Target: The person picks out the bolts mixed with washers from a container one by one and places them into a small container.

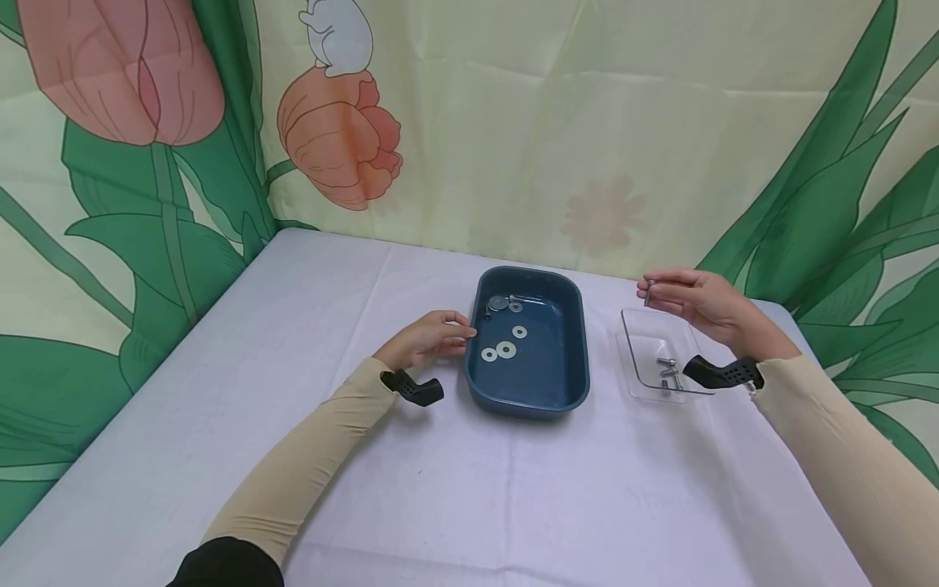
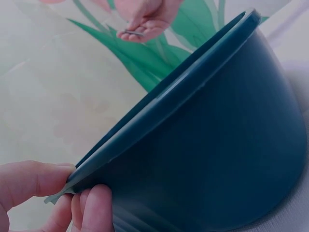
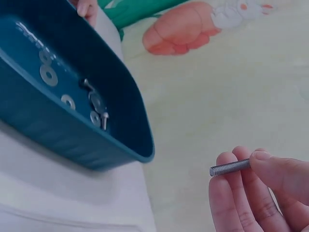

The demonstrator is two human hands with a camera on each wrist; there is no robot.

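Note:
My left hand pinches the rim of a dark blue tray at its left side, thumb above and fingers below in the left wrist view. Several flat washers lie in the tray, with a grey disc and a couple of small bolts at its far end. Off to the right, my right hand holds a threaded metal bolt between thumb and fingers. That hand is raised above a clear plastic box, and its thumb covers one end of the bolt.
Several more bolts lie in the clear box, right of the tray. Both containers stand on a white-covered table. A printed curtain with flowers and leaves hangs close behind the table's far edge.

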